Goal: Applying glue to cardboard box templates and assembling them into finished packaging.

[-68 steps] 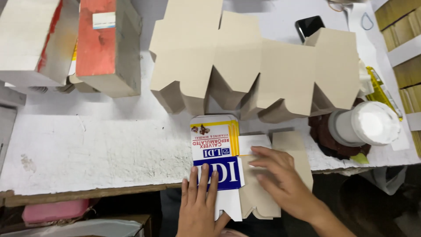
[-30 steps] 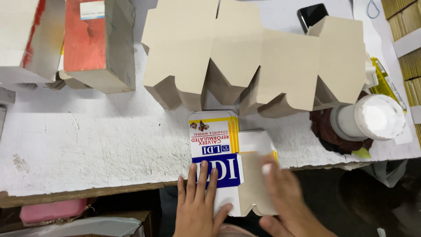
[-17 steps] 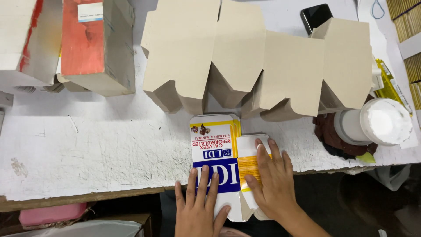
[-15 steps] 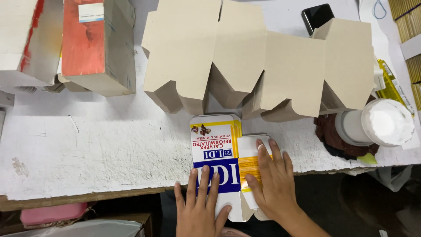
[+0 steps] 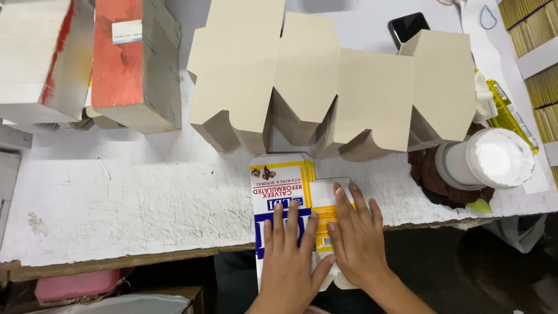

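Note:
A flat printed carton blank (image 5: 281, 185), white with yellow, blue and red panels, lies at the near edge of the white worktable (image 5: 145, 203). My left hand (image 5: 289, 261) rests flat on its blue panel, fingers together. My right hand (image 5: 360, 238) presses flat on the yellow side panel folded over beside it. Neither hand grips anything. Behind the carton, stacks of unfolded plain cardboard blanks (image 5: 331, 81) lie spread across the table.
Red and grey blocks (image 5: 136, 61) stand at the far left. A white tub (image 5: 491, 160) sits on a dark rag at the right, with a yellow packet (image 5: 508, 113) beside it. A black phone (image 5: 408, 27) lies at the back. A pink object (image 5: 75, 285) sits below the table edge.
The right-hand flap, earlier open and showing its plain side, has been folded over onto the carton. My right hand has moved left and now presses it flat; the left hand stayed put.

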